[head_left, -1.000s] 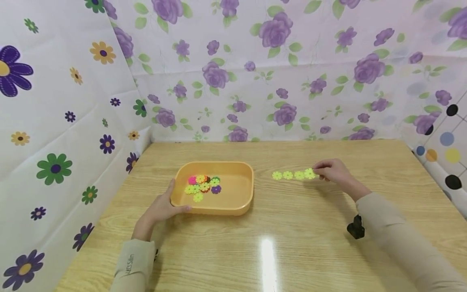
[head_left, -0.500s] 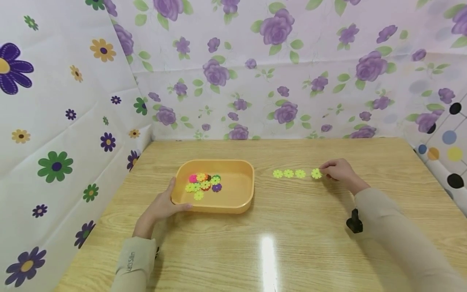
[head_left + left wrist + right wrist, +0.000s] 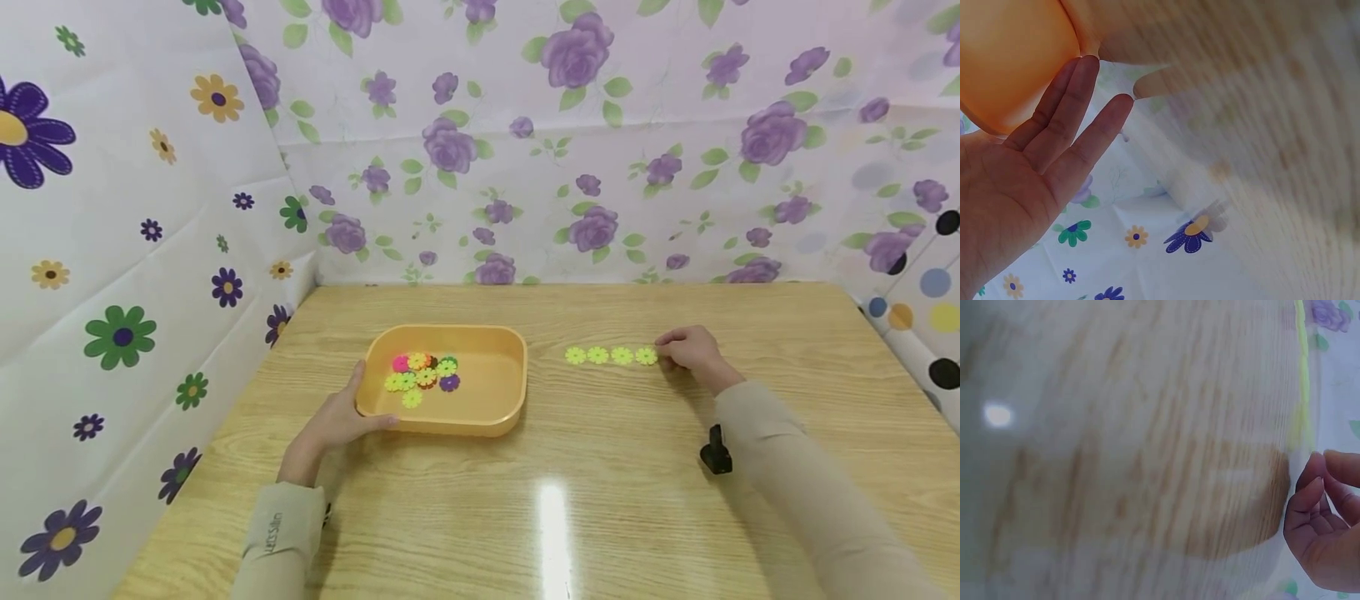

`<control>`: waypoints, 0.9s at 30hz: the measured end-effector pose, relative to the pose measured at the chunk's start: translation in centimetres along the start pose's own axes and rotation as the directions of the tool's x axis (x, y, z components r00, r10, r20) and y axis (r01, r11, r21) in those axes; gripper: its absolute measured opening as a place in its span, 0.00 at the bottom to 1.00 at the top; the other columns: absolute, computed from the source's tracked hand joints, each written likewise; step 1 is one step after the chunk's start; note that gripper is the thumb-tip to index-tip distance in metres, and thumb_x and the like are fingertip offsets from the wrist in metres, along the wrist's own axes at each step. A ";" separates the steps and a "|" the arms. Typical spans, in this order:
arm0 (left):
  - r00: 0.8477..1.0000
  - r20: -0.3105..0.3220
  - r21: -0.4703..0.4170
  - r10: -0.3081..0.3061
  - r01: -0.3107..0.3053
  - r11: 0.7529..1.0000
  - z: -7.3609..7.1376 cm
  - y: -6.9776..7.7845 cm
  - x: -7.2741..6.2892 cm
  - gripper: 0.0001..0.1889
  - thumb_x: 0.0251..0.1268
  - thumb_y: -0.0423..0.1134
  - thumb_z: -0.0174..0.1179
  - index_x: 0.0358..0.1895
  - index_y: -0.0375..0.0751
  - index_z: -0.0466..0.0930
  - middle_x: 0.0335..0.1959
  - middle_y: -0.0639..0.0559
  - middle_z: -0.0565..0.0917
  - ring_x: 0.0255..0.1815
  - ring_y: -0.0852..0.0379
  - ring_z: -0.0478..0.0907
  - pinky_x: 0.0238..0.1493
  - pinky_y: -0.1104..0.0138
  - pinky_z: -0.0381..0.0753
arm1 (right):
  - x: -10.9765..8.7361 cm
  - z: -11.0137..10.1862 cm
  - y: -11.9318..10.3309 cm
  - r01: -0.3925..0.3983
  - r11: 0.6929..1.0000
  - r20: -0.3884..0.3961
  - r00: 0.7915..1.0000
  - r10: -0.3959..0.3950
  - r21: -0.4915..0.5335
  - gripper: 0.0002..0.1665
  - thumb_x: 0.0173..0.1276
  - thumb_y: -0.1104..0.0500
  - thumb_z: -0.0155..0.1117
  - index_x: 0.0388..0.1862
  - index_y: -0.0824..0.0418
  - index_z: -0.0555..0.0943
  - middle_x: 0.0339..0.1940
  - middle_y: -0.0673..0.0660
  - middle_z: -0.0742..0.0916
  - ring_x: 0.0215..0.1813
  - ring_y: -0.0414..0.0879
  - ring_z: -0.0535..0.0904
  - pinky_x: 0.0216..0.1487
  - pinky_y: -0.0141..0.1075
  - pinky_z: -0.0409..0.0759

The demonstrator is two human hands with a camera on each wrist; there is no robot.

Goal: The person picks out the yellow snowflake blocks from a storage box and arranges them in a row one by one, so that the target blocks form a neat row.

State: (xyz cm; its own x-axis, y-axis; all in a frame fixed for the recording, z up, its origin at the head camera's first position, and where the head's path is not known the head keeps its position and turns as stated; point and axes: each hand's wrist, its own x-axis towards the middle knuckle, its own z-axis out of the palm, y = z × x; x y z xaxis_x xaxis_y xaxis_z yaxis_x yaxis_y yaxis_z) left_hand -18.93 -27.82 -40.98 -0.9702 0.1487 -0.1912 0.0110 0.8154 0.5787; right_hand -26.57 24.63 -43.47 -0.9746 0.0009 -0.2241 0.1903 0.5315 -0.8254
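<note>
Tray (image 3: 487, 382), orange-yellow, holds loose flower discs (image 3: 426, 377) in yellow, pink, orange, green and purple, bunched mostly left, left hand (image 3: 336, 423) at its corner with straight fingers on the outer wall and thumb along the front rim. Four yellow discs (image 3: 622, 356) lie in a row to its right, right hand (image 3: 693, 350) pinching the rightmost's edge. Glossy wood-grain table (image 3: 622, 500), purple-rose cloth (image 3: 517, 183) behind, daisy-print cloth (image 3: 172, 325) at left.

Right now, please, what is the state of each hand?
Left hand: open, touching the orange tray.
Right hand: closed, pinching the rightmost yellow flower piece.
</note>
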 end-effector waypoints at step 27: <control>1.000 0.004 -0.015 -0.002 0.002 1.000 0.0 0.3 -0.1 0.64 0.44 0.63 0.65 0.70 0.36 0.26 0.67 0.25 0.49 0.65 0.32 0.54 0.62 0.45 0.54 | -0.9 4.4 -6.8 0.102 0.991 0.090 0.990 -0.110 0.090 0.22 0.67 0.57 0.55 0.55 0.69 0.74 0.51 0.65 0.78 0.37 0.47 0.78 0.45 0.48 0.75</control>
State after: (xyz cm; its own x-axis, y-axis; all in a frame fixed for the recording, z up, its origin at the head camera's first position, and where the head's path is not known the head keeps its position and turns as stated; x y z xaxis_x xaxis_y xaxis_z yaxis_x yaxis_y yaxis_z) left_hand -18.82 -27.65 -40.78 -0.9692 0.1496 -0.1958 0.0054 0.8075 0.5898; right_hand -26.52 17.32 -39.91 -0.9750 -0.1339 -0.1775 0.0996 0.4507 -0.8871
